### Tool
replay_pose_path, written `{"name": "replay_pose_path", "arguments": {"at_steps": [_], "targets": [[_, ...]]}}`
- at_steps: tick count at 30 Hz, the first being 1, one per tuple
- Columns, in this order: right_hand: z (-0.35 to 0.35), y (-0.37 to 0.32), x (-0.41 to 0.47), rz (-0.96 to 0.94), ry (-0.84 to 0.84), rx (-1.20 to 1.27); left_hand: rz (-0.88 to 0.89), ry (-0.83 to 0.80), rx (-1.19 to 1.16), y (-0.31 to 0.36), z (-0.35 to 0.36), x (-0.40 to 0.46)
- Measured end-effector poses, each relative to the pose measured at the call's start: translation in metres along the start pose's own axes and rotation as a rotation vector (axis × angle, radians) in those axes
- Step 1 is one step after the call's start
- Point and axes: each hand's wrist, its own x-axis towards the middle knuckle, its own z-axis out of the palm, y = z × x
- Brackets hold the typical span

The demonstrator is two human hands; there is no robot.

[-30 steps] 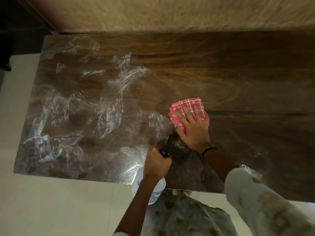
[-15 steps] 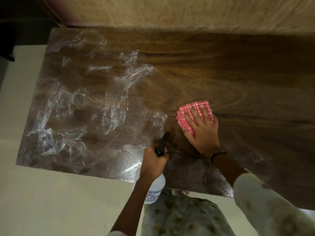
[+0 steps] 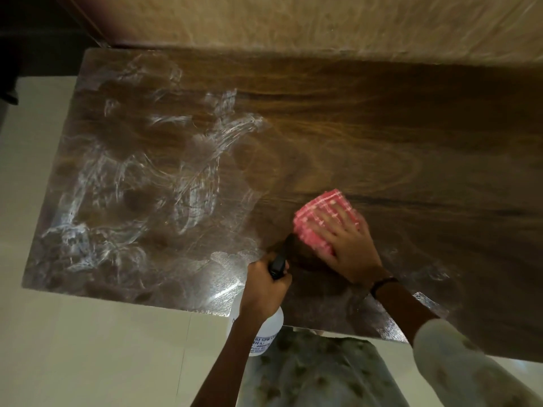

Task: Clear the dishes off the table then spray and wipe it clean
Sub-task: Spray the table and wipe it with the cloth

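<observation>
A dark wooden table (image 3: 382,136) fills the view, its left half streaked with wet smears (image 3: 141,186). My right hand (image 3: 349,245) lies flat on a folded pink checked cloth (image 3: 317,215), pressing it onto the table near the front edge. My left hand (image 3: 263,289) grips a white spray bottle (image 3: 264,330) with a black nozzle (image 3: 279,259), held at the table's front edge just left of the cloth. The nozzle points toward the cloth. The cloth and my right fingers are motion-blurred.
A beige textured wall (image 3: 323,24) runs along the table's far side. Pale tiled floor (image 3: 88,348) lies left of and in front of the table. My patterned clothing (image 3: 317,374) shows below the front edge. No dishes are in view.
My right hand has slid the pink cloth a little to the right across the table. My left hand keeps the spray bottle beside it.
</observation>
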Motion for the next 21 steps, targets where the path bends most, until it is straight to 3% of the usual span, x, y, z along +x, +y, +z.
{"name": "replay_pose_path", "arguments": {"at_steps": [3,5,10,14,18,21], "targets": [[-0.005,-0.009,0.029,0.194,0.015,0.024,0.013,-0.018,0.016,0.0,0.0,0.0],[-0.003,-0.031,0.049,0.212,0.007,0.045,0.021,-0.01,0.017,0.0,0.0,0.0],[0.009,-0.059,0.027,-0.013,-0.032,0.036,0.006,0.012,0.001,0.002,-0.002,-0.003],[0.01,-0.029,-0.029,-0.13,-0.04,0.003,-0.012,-0.058,0.019,0.002,0.001,-0.008],[0.001,0.004,-0.051,0.147,-0.018,0.038,0.022,-0.093,0.081,-0.008,0.008,-0.025],[0.001,-0.008,-0.06,0.309,-0.012,0.061,-0.01,-0.144,0.125,-0.024,0.017,-0.044]]}}
